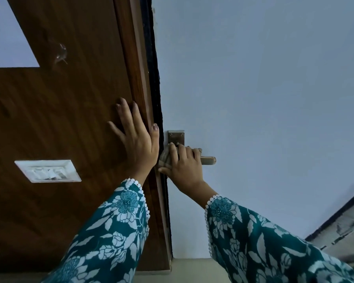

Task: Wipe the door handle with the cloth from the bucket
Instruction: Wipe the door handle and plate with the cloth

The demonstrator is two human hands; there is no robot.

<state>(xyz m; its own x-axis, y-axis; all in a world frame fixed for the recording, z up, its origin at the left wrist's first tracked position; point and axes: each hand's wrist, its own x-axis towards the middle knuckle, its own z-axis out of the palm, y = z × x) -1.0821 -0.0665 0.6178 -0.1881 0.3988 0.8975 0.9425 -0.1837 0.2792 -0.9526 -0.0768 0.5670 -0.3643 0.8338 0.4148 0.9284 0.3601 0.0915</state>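
Note:
A metal lever door handle with a rectangular back plate sits on the pale blue door. My right hand is closed around the lever near the plate, pressing a beige checked cloth against it; only the lever's tip shows past my fingers. My left hand lies flat, fingers apart, on the brown wooden panel beside the door's edge. No bucket is in view.
A white switch plate is set in the wooden panel at the left. A clear hook is stuck higher up on it. The dark door edge runs between panel and door. Floor and a dark skirting show at the lower right.

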